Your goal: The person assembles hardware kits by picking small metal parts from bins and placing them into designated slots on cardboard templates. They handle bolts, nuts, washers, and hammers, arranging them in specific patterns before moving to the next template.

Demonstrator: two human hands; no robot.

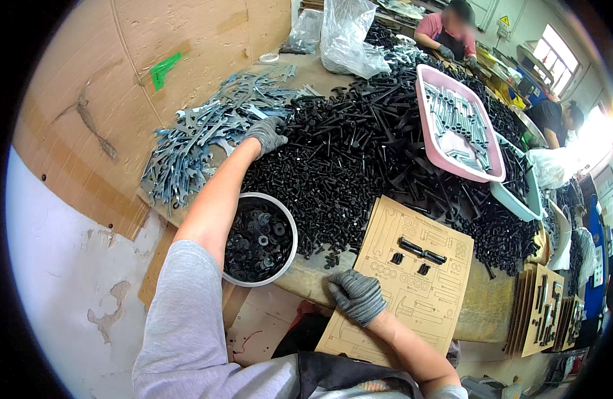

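My left hand [266,136], in a grey striped glove, reaches to where a heap of flat silver wrenches [216,120] meets a big pile of black bolts [306,189]. Its fingers are stretched out at the edge of the bolts, with no held part showing. My right hand [357,297], gloved alike, is curled closed above the left edge of a brown printed cardboard sheet [413,292]; whatever it may hold is hidden. On that sheet lie a long black bolt-like part [422,251] and two small groups of short black pieces [397,258].
A white-rimmed bucket of black washers [260,239] stands below my left forearm. Pink [462,169] and teal [519,203] trays sit at right. Cardboard sheets with black parts [542,312] lean at lower right. Clear plastic bags [349,40] lie behind; a co-worker [446,33] works farther back.
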